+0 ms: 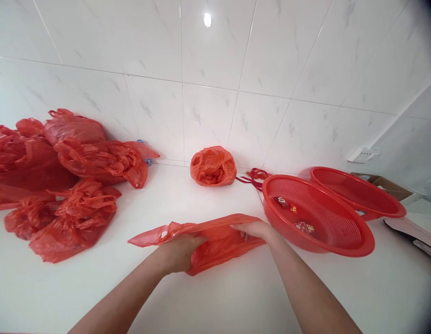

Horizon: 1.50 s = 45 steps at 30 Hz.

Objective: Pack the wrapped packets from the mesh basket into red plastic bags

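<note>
A thin red plastic bag is stretched sideways between my hands, low over the white table. My left hand grips it near its left end, thumb on the near side and the other fingers partly hidden. At the opposite end, my right hand has its fingers bent at the bag's mouth, holding the plastic; some fingertips are covered. The bag's handle end sticks out flat past my left hand. Beside my right wrist stands a red perforated basket with several small printed packets in it.
Filled, knotted red bags crowd the left side. A crumpled red bag sits against the tiled wall, with dark red ribbon to its right. Behind the basket are another red basin, a cardboard box and a power strip.
</note>
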### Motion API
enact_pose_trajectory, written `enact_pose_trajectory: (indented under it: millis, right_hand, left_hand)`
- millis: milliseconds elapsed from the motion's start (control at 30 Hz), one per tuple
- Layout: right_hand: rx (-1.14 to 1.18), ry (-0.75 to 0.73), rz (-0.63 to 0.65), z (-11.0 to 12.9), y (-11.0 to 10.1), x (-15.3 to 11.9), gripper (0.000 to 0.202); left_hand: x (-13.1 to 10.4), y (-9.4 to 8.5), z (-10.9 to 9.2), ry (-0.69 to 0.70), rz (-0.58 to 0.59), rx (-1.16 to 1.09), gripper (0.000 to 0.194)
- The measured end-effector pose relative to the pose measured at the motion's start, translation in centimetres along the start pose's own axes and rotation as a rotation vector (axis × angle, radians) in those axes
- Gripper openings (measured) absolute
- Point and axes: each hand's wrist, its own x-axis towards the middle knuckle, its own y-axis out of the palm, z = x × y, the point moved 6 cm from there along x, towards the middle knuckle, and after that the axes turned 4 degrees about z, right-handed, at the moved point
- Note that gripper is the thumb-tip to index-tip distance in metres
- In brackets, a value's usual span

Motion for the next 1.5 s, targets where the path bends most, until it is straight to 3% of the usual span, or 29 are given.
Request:
enact_pose_trajectory:
  millis: [67, 100, 167, 300, 367, 433, 567, 667, 767, 933, 1000, 1067, 1167, 1267, 1400, 1500]
  right_hand:
    - [-0.236, 0.142, 0.178, 0.4, 0.9, -0.3, 0.033]
    - [-0.31, 0.147, 0.232, 0.9, 1.3, -0.4, 0.035]
    - [-0.422, 0.115, 0.284, 1.7, 1.9, -0.4, 0.035]
    - [-0.535, -0.027, 0.364, 2.6, 2.7, -0.7, 0.041]
    - [-0.535, -0.116, 0.433, 2.8, 3.0, -1.3, 0.046]
    - [-0.472, -0.163, 0.497, 2.7, 2.9, -2.0, 0.046]
    - [-0.094, -0.238, 0.515, 2.2, 1.6, -2.8, 0.049]
    - [0.165, -0.2, 0.417, 0.4, 0.3, -1.7, 0.046]
    - [0.26, -0.101, 0.189, -2.1, -0.6, 0.4, 0.039]
    - [0.13, -0.116, -0.09, -2.6, -0.2, 1.9, 0.049]
    - [-0.011, -0.136, -0.212, -1.9, -0.2, 1.6, 0.052]
    - [-0.192, -0.167, -0.348, -1.2, -0.4, 0.9, 0.049]
    - [-0.453, -0.191, -0.48, -0.9, -0.9, 0.3, 0.039]
    - [-0.552, -0.184, -0.539, -1.6, -1.7, 0.5, 0.027]
    - [-0.513, -0.167, -0.582, -2.6, -2.6, 1.0, 0.016]
    - [-0.472, -0.21, -0.655, -2.2, -2.8, 0.4, 0.018]
  left_hand:
    - [-0.5, 0.5, -1.3, 0.029, 0.271, 0.232, 0.041]
    - [-0.5, 0.7, -2.1, 0.044, 0.348, 0.314, 0.046]
    - [0.3, 0.5, -4.0, 0.097, 0.324, 0.338, 0.046]
    - [2.8, 0.8, -6.4, 0.296, 0.123, 0.31, 0.049]
    - [4.1, 1.1, -5.5, 0.273, 0.063, 0.366, 0.062]
    - [5.0, 1.5, -3.8, 0.193, 0.077, 0.434, 0.075]
    - [5.5, 1.3, -1.0, 0.173, 0.104, 0.615, 0.085]
    - [5.5, 0.6, 0.6, 0.138, 0.056, 0.714, 0.081]
    - [5.4, -0.1, 1.3, 0.121, -0.005, 0.736, 0.075]
    - [4.2, 0.0, -1.2, 0.366, -0.217, 0.71, 0.039]
    - [3.5, 1.2, -2.5, 0.491, -0.18, 0.631, 0.035]
    - [3.0, 2.9, -3.3, 0.558, -0.055, 0.566, 0.044]
    - [2.7, 4.9, -2.7, 0.506, 0.101, 0.585, 0.076]
    - [2.9, 5.2, -0.8, 0.358, 0.129, 0.675, 0.093]
    - [3.4, 3.7, 1.1, 0.212, 0.039, 0.748, 0.087]
    - [3.3, 2.4, 0.3, 0.259, -0.07, 0.773, 0.066]
